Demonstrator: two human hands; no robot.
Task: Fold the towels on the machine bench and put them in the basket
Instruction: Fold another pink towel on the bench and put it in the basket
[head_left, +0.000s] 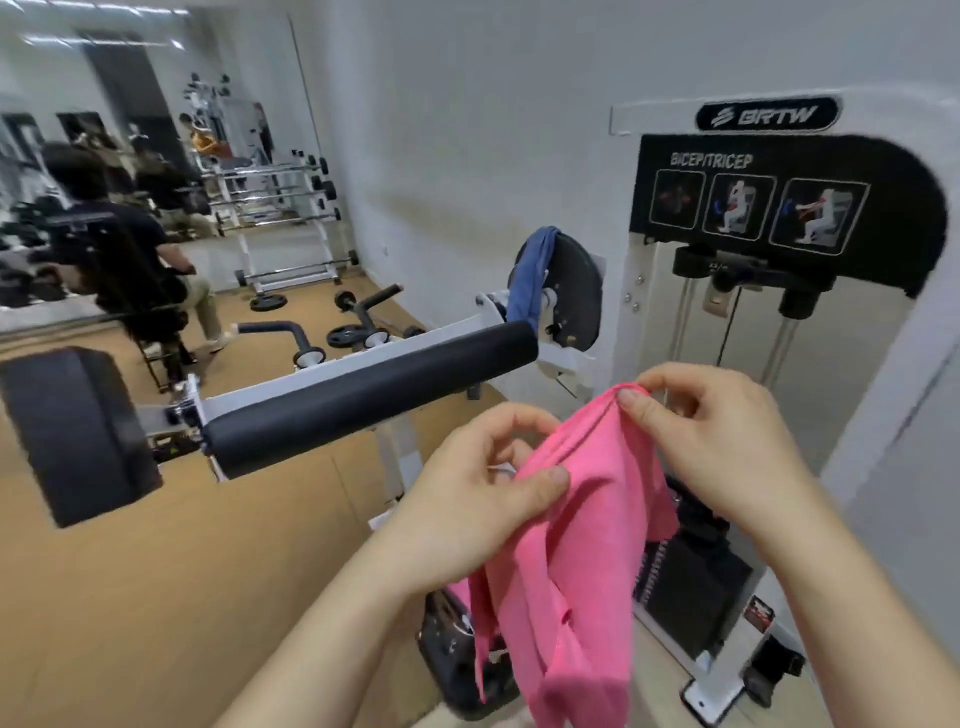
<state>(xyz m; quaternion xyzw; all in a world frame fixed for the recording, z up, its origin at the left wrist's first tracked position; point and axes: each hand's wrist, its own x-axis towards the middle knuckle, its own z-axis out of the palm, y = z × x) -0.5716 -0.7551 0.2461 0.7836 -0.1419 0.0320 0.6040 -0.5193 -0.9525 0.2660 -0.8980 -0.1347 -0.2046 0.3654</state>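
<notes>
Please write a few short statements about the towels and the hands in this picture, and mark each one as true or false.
1. The left hand and the right hand both pinch the pink towel. True.
2. The blue towel is in the right hand. False: it hangs over the machine's black disc.
3. The pink towel is folded into a neat square. False: it hangs loose and rumpled from the hands.
4. The long black roller pad carries no towel. True.
</notes>
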